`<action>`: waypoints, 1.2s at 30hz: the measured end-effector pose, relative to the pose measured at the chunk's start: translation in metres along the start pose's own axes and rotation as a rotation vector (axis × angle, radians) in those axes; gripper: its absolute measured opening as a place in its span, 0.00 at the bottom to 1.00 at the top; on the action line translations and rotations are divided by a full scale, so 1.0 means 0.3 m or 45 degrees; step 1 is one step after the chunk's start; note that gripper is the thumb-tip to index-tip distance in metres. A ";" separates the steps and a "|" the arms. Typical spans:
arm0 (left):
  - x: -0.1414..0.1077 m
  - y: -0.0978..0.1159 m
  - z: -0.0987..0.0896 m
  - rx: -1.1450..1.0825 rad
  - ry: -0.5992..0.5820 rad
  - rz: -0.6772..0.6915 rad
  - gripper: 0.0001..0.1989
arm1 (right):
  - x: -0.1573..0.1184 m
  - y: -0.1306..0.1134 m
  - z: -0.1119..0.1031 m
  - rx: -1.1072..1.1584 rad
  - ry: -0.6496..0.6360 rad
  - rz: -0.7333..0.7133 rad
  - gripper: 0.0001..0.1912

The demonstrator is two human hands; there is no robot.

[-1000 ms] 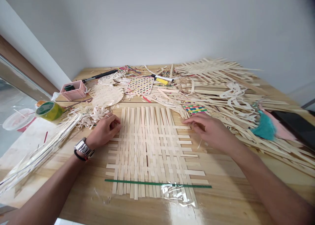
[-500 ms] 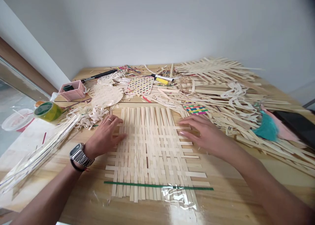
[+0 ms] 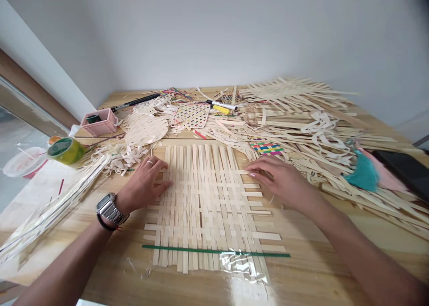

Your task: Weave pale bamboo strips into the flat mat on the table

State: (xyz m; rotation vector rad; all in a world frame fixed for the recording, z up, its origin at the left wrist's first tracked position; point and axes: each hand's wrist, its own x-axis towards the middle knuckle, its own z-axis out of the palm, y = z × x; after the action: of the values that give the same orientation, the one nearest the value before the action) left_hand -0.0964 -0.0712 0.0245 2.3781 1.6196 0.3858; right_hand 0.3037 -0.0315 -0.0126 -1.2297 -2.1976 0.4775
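A woven mat of pale flat strips (image 3: 201, 207) lies on the wooden table in front of me, its strip ends sticking out on all sides. My left hand (image 3: 145, 181), with a ring and a wristwatch (image 3: 110, 209), rests along the mat's upper left edge, thumb and fingers apart. At the upper right edge, my right hand (image 3: 275, 176) pinches the end of the topmost cross strip (image 3: 241, 172) between thumb and forefinger. Across the mat's near end runs a thin green strip (image 3: 214, 252), with shiny clear tape (image 3: 243, 266) over the lower right.
Loose strips (image 3: 335, 163) and woven pieces (image 3: 191, 116) pile up behind the mat. A pink basket (image 3: 99, 122), tape roll (image 3: 66, 150) and plastic tub (image 3: 25, 162) stand left. Markers (image 3: 221, 107) lie at the back; a teal tassel (image 3: 362, 174) and black phone (image 3: 404, 169) lie right.
My right thumb and forefinger have come together on the strip's end, where they were apart before. My left hand and the mat stay nearly where they were.
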 end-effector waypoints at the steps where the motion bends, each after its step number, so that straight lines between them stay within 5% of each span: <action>1: 0.000 -0.001 0.000 0.005 0.003 -0.007 0.15 | 0.002 -0.003 0.002 0.009 0.008 -0.007 0.14; 36: 0.000 0.021 -0.002 -0.010 -0.010 0.017 0.13 | -0.002 -0.053 0.027 -0.019 -0.040 0.003 0.09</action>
State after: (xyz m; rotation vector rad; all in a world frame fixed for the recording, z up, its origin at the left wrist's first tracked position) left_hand -0.0910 -0.0735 0.0272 2.3827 1.5969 0.3841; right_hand 0.2885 -0.0404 -0.0101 -1.2405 -2.2301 0.4854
